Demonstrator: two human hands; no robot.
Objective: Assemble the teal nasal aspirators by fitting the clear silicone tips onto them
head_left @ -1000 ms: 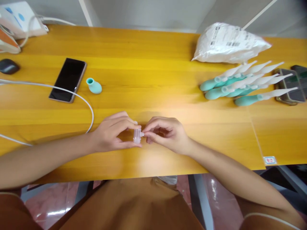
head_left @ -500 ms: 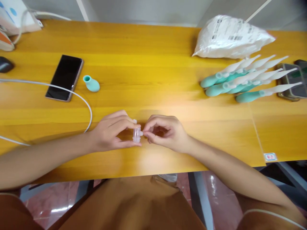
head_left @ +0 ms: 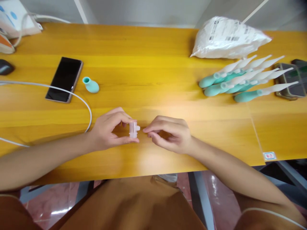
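Observation:
My left hand (head_left: 107, 131) pinches a small clear plastic connector (head_left: 133, 129) between thumb and fingers, just above the yellow wooden table (head_left: 153, 80). A short stub sticks out of the connector toward the right. My right hand (head_left: 170, 134) rests on the table a little to the right of it, fingers curled with thumb and forefinger together, apart from the connector. I cannot tell whether anything small is pinched in it. A lone teal rubber bulb (head_left: 91, 85) lies to the upper left of my left hand.
A dark phone (head_left: 64, 79) and a white cable (head_left: 72, 95) lie at the left. Several teal bulbs with clear pointed tips (head_left: 242, 81) are piled at the right, beside a white plastic bag (head_left: 227, 36) and two more phones (head_left: 291, 83). A black mouse (head_left: 5, 67) sits far left.
My right hand has drawn back from the connector, leaving a small gap. My left hand has shifted the connector slightly left. The view has tilted a little.

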